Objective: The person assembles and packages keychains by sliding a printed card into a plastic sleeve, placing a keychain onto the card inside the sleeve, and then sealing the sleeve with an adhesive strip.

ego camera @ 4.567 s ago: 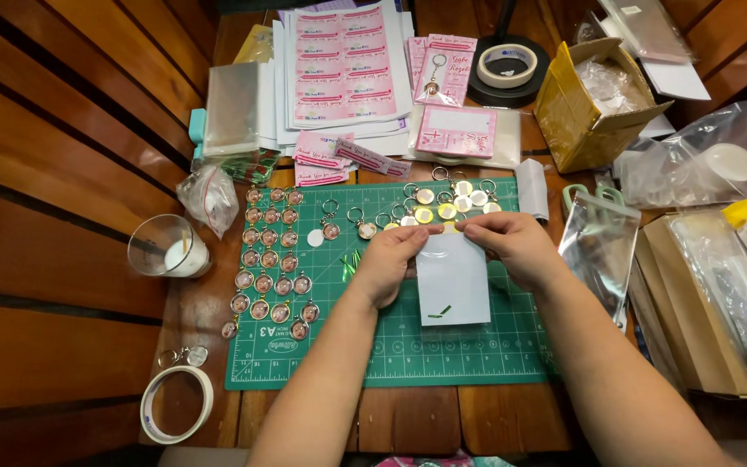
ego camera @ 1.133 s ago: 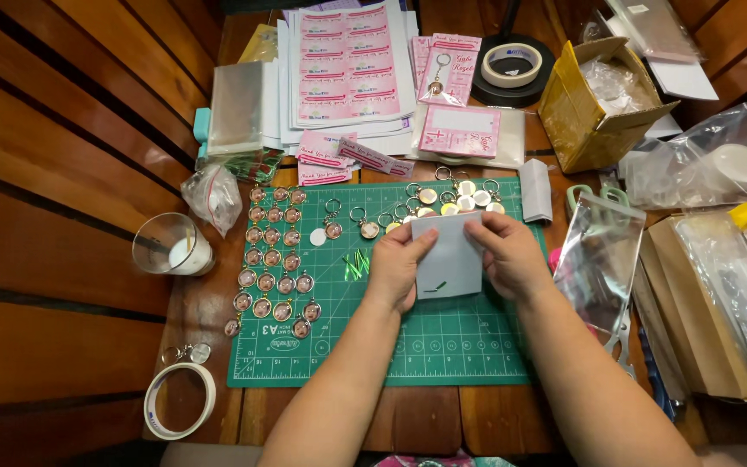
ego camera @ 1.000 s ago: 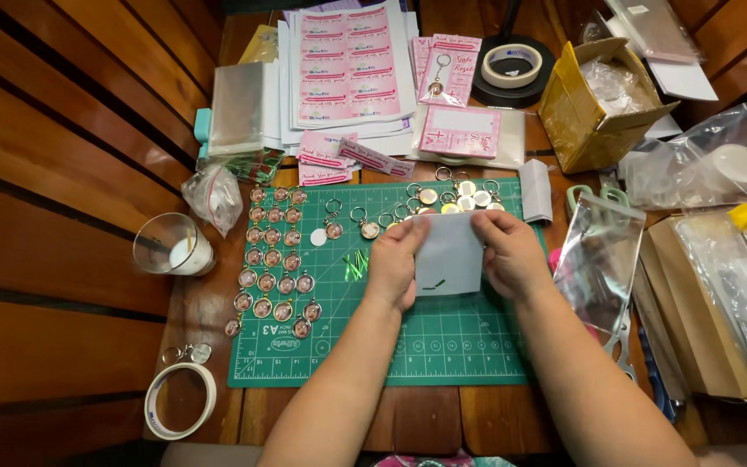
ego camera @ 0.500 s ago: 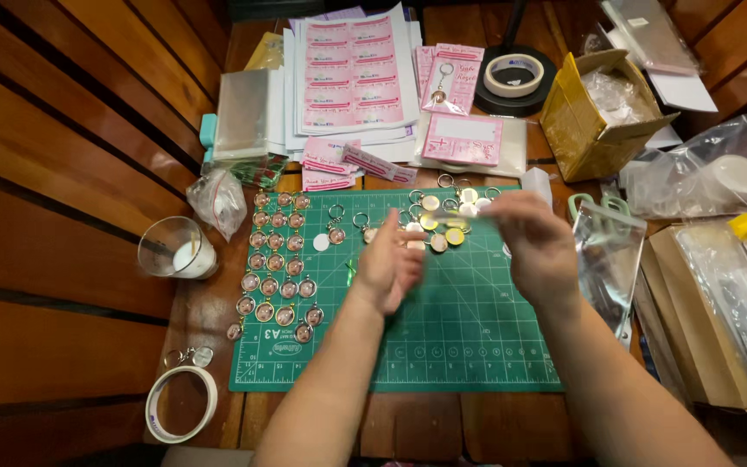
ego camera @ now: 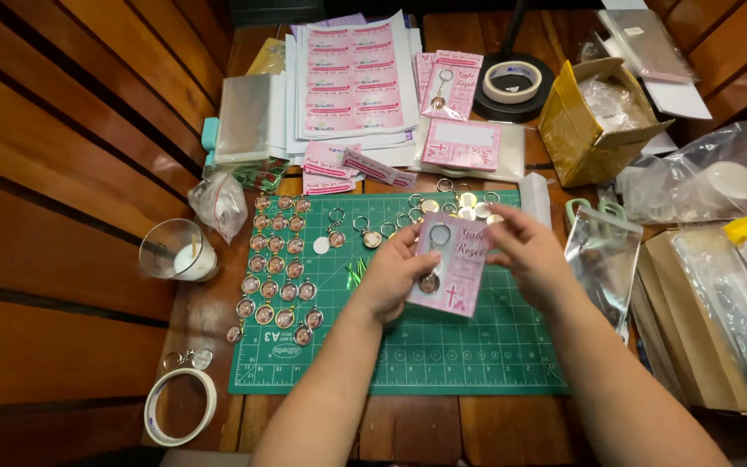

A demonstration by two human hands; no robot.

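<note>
Pink packaged keychain card [ego camera: 453, 264] now faces up at frame centre above the green cutting mat [ego camera: 408, 355]; flipped from its white back. Left hand [ego camera: 395, 277] and right hand [ego camera: 533, 259] fingers clamped on its edges.

Warm, fairly bright light falls from above onto the counter [ego camera: 218, 320], leaving the top edge and the lower right corner dim. Shadows are soft and short; the hands throw a faint one on the green mat [ego camera: 443, 355]. Glare streaks the clear bags [ego camera: 693, 182] at right and the foil pouch [ego camera: 603, 259]. The middle is sharp, though the pink card [ego camera: 460, 264] shows slight motion blur. The wide lens bows the wooden slats [ego camera: 62, 173] at left, and the corners go soft
</note>
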